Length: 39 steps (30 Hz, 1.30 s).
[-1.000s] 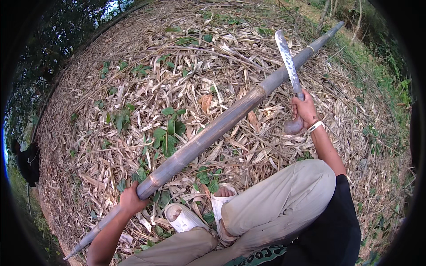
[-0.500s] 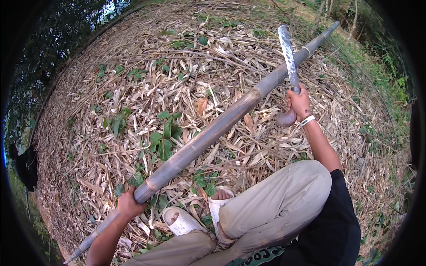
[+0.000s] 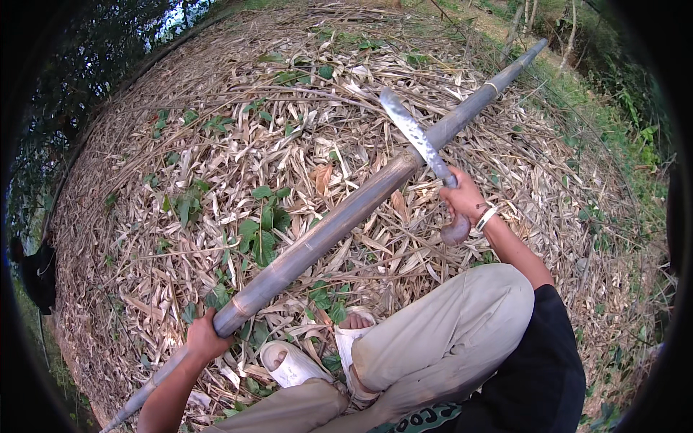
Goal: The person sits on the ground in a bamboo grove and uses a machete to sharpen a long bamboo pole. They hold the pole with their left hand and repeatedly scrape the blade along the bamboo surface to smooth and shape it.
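Observation:
A long grey-brown bamboo pole (image 3: 317, 242) runs slantwise from the lower left to the upper right, over the leaf litter. My left hand (image 3: 207, 336) is wrapped round it near its lower end, just below a joint ring. In my right hand (image 3: 465, 197) is a machete (image 3: 416, 137), gripped by its dark handle, whose curved butt (image 3: 455, 231) sticks out below my fist. The blade, mottled with pale and dark patches, points up and left. It crosses in front of the pole near a joint; whether it touches cannot be made out.
Dry bamboo leaves (image 3: 180, 267) and thin sticks cover the ground, with green seedlings (image 3: 265, 227) among them. My feet in white sandals (image 3: 292, 364) rest close below the pole. A dark shape (image 3: 37, 278) stands at the far left. Trees (image 3: 570, 36) and greenery edge the upper right.
My right hand has moved down and left with the machete, whose blade has swung leftward across the pole. My left hand keeps its hold on the pole.

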Each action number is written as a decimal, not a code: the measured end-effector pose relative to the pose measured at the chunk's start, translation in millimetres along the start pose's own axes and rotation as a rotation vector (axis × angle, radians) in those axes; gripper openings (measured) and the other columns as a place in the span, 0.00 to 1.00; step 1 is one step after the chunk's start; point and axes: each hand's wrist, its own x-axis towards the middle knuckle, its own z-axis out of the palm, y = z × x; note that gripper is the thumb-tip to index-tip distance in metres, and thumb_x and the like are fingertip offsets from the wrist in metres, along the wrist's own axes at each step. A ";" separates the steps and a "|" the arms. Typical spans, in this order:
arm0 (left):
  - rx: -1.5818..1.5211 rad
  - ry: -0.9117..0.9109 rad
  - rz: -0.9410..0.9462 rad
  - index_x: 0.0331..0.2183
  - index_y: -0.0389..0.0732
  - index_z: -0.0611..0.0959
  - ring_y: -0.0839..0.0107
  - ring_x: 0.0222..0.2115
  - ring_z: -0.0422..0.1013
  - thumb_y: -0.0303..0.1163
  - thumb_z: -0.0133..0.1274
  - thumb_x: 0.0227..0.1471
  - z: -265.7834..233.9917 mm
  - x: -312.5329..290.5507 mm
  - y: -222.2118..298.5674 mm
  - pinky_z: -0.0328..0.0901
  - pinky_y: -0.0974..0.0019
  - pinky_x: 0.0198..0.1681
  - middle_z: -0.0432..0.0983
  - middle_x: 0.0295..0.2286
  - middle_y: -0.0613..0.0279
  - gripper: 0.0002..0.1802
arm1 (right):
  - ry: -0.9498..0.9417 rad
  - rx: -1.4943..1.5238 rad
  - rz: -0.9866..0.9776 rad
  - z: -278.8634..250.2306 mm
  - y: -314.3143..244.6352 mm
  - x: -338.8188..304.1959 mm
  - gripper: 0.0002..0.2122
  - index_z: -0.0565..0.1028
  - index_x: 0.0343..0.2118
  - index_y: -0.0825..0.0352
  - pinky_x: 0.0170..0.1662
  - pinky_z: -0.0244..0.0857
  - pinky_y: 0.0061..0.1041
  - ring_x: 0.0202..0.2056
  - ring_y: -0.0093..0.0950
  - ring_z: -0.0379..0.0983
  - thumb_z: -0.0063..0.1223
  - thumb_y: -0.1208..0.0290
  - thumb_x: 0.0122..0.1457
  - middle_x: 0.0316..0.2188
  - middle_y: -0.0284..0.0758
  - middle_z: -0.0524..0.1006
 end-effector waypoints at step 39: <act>0.061 0.050 -0.036 0.46 0.40 0.70 0.46 0.37 0.78 0.40 0.68 0.35 28.5 -12.0 -11.0 0.71 0.48 0.43 0.80 0.34 0.45 0.36 | -0.007 -0.382 -0.167 1.8 23.6 -25.6 0.21 0.72 0.51 0.68 0.19 0.63 0.25 0.16 0.21 0.68 0.56 0.78 0.52 0.22 0.33 0.76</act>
